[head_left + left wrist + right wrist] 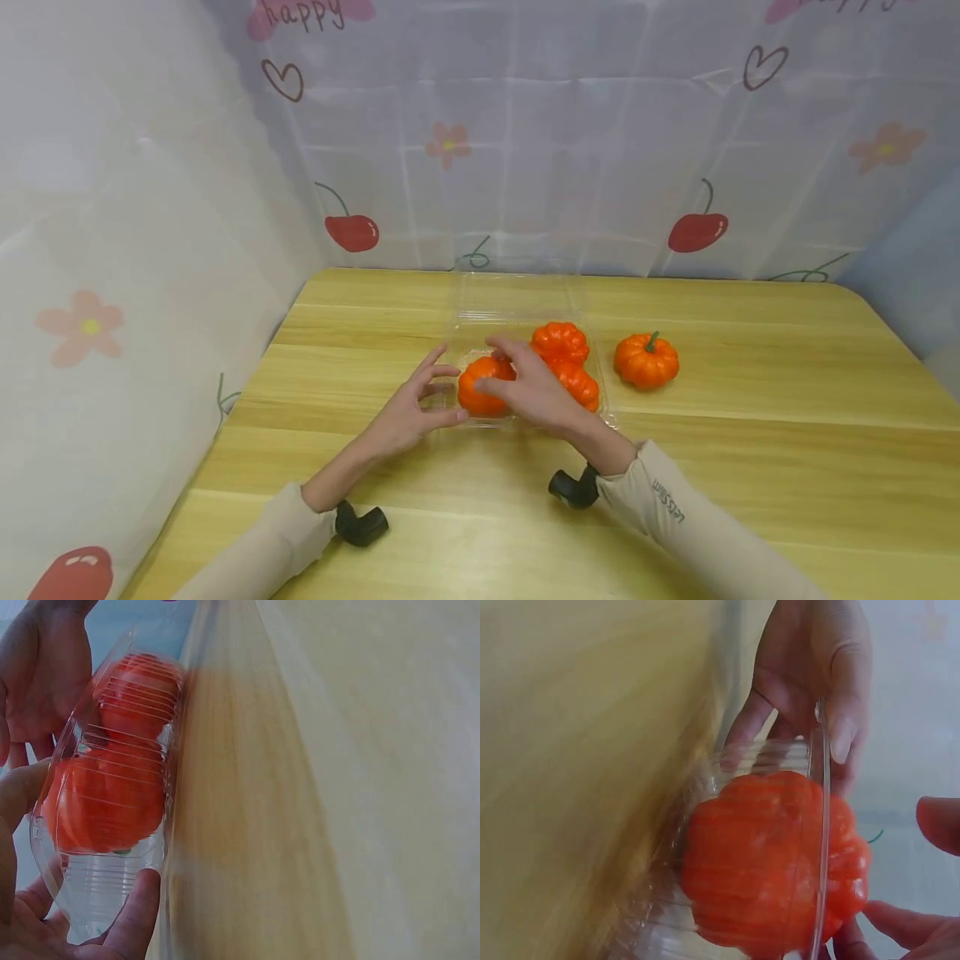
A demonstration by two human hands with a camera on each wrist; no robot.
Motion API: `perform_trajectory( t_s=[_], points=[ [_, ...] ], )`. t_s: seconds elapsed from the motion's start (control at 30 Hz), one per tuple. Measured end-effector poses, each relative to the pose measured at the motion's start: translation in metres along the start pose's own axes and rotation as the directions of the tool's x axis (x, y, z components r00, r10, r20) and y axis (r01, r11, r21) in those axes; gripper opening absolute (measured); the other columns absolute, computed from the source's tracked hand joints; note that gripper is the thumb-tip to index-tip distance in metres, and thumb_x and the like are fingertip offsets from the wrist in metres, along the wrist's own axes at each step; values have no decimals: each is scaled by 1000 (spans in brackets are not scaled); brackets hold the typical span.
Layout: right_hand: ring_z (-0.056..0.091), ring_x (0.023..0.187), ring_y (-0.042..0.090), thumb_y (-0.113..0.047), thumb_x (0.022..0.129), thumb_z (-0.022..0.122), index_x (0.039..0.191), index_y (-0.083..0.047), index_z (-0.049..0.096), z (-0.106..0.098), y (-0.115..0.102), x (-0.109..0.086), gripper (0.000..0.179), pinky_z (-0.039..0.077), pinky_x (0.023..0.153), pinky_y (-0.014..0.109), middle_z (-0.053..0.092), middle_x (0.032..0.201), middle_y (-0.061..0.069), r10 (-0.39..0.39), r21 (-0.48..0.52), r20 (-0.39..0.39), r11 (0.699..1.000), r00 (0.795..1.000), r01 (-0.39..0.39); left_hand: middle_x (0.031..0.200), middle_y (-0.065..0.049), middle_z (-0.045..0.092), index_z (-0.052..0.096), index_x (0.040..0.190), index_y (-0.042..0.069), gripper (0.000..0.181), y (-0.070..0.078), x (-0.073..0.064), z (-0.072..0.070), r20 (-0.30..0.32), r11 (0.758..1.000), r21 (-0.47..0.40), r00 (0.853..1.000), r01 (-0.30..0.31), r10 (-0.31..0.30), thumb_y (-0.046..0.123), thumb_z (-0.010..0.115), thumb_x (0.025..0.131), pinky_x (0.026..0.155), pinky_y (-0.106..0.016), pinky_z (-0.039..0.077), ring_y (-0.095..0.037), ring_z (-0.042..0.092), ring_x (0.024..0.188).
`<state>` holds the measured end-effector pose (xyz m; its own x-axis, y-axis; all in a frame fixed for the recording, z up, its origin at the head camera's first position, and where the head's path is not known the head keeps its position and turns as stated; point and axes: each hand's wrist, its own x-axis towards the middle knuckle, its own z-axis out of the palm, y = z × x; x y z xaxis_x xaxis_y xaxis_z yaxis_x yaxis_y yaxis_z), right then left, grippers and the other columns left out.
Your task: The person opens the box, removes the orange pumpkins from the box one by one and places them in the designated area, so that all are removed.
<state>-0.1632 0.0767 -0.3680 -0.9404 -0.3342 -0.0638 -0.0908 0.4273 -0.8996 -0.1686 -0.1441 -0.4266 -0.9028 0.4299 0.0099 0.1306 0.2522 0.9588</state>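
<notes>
A clear plastic clamshell box (525, 423) stands with its lid (517, 292) folded back, holding three orange toy pumpkins. My left hand (408, 410) is at the box's left front corner, fingers spread and thumb by the front wall. In the left wrist view its thumb (139, 911) lies along the outside of the plastic. My right hand (542, 392) reaches over the front left pumpkin (480, 396), partly covering it. One right fingertip (939, 825) stands apart from the orange surface in the right wrist view. Two pumpkins (561, 342) (579, 387) fill the right side.
One more orange pumpkin (647, 362) with a green stem sits on the wooden table (750, 483) to the right of the box. Printed white cloth (570, 167) hangs behind and to the left. Black mounts (362, 525) are strapped at both wrists.
</notes>
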Motion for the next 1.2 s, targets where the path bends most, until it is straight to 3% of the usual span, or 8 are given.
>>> perform_trajectory(
  t_s=[0.13,0.3,0.5,0.73,1.2],
  points=[
    [45,116,30,-26,90,70,139,-4,55,5,1,1,57,42,97,50,49,124,13,-21,-106,-28,994,999,18,164,11,8,52,134,10,55,-2,1,-1,10,1000,-15,1000,-10,10,15,78,87,96,-42,50,-37,41,134],
    [46,109,29,-28,87,74,131,-1,60,8,1,2,54,45,91,45,49,117,13,-24,-129,-62,992,998,16,163,11,8,52,134,10,55,-2,0,-1,9,1000,-2,1000,-13,13,17,78,86,98,-43,48,-37,42,134],
    [52,101,27,-30,87,75,124,-6,56,10,7,4,48,50,85,41,45,121,14,-24,-150,-60,989,998,15,163,12,8,52,136,10,57,-1,0,0,9,1000,9,1000,-10,10,18,79,86,100,-45,47,-37,41,134],
    [55,92,23,-22,87,76,121,-5,50,11,9,4,46,51,77,35,53,115,7,-55,-137,-45,989,997,49,163,11,9,51,137,8,59,-3,1,0,6,1000,20,1000,-19,19,19,79,86,104,-49,42,-38,43,133],
    [56,101,25,-24,86,75,130,-3,56,14,14,3,51,51,86,41,53,128,11,-61,-132,-110,990,992,46,163,14,9,51,138,9,59,-1,0,1,2,1000,26,1000,-18,18,19,78,87,102,-47,45,-35,43,133]
  ],
)
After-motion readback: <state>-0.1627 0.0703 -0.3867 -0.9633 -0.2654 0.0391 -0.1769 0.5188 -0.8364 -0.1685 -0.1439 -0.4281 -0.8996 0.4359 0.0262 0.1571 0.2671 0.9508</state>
